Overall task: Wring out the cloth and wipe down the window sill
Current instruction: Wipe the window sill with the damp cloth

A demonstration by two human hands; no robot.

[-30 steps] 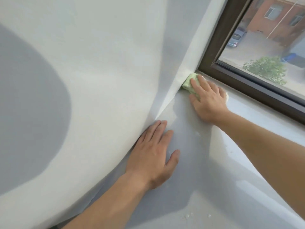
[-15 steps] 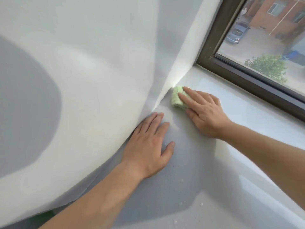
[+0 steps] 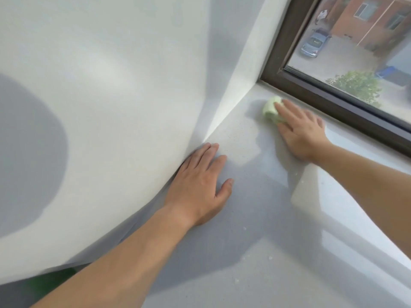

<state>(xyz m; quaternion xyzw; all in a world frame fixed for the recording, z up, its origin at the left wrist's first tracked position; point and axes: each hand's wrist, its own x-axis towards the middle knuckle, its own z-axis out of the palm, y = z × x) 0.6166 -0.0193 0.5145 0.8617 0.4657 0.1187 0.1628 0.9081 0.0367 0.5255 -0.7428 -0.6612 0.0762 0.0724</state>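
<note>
Pale grey window sill (image 3: 278, 230) under dark window frame (image 3: 329, 101), white wall (image 3: 111, 85) at left. Our right hand (image 3: 304, 134) presses small green cloth (image 3: 269, 106) flat on sill near frame, fingers straight over it. Our left hand (image 3: 200, 187) rests flat, holding nothing. We judge cloth soft, light, damp; best taken bunched from above.

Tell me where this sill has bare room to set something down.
The sill is bare between the left hand and right hand, and in the wide near stretch. It is crowded along the window frame, where the right hand presses the cloth, and where the left hand rests by the wall.
</note>
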